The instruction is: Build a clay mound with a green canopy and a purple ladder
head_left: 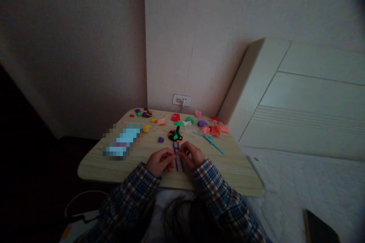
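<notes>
Two long purple clay strips (pixel 181 164) lie side by side on the table, joined near the top by short crosspieces like a ladder. Over the left strip, my left hand (pixel 161 161) has its thumb and fingers pinched together. My right hand (pixel 193 156) pinches just beside it, fingertips almost meeting the left ones above the strips. Whatever small piece is between the fingertips is too small to make out. Just beyond the strips stands a clay model (pixel 176 135) with a black base, dark trunk and green top. A purple clay lump (pixel 161 139) sits to its left.
A pixelated bright screen (pixel 124 142) lies at the table's left. Blue-green scissors-like tool (pixel 212 142) rests at the right. Along the back are several clay packets, including a red one (pixel 175 117), and a dark clay piece (pixel 146 112). A wall socket (pixel 181 100) is behind the table (pixel 228 176).
</notes>
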A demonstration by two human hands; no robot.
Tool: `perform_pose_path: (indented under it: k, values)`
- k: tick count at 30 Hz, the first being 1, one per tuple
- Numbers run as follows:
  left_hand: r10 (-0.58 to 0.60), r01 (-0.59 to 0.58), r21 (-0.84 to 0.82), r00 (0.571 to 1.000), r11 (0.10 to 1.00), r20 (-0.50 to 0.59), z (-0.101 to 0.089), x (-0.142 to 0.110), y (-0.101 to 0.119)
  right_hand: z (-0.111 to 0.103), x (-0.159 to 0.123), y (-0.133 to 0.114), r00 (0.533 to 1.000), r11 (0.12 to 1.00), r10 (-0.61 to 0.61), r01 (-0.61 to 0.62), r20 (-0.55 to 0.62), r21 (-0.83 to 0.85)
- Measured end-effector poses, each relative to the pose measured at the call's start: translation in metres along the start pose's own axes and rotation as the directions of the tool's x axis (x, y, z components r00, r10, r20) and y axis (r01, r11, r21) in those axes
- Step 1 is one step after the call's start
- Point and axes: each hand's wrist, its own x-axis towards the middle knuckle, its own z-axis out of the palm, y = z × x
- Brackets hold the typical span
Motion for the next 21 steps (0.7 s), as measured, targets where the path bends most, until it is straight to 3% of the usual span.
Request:
perform_pose_path:
  k: [21]
  values:
    - [0.038,-0.038,0.007,0.999,0.999,0.031,-0.0021,0.0067,-0.0048,0.0035,0.0044,0.0061,0.999,0.997,0.034,-0.034,-0.007,0.072]
